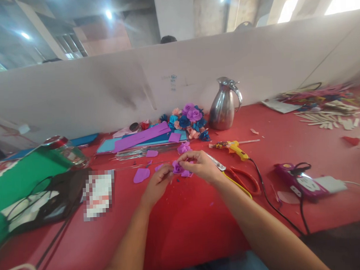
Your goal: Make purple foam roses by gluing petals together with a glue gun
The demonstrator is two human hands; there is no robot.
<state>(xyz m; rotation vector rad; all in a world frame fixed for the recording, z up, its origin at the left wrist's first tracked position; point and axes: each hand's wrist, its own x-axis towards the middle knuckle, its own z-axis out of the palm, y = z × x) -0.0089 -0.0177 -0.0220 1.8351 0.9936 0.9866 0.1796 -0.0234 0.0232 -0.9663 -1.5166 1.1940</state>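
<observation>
We look down at a red worktop [186, 229] with a pale partition [86, 91] along its back edge. Midway between its left and right sides, we have a small purple flower [177, 167] between the two hands. The right hand [200, 164] pinches it from the right, thumb and fingers drawn narrow. The left hand [160, 179] comes up on the other side, fingers curled close together beside the flower; we cannot tell whether they grip it or only touch it.

Just left of the left hand we see a loose purple petal [141, 175]. Farther toward the back edge lie thin wires [133, 154] and a purple paper strip [142, 137] on blue sheets. By the partition we find a heap of paper flowers [189, 121] in purple, blue and peach, with a steel jug [223, 106] standing upright to its right.

Right of the right hand we have scissors [243, 182] with red and yellow handles, and beyond them a yellow glue gun [238, 150] on its side, its black cord running to the front edge. Toward the right edge lies a purple power box [305, 181]; pale sticks [329, 118] spread near the back right corner. Toward the left edge we see glasses [28, 199] and a tilted jar [68, 151].
</observation>
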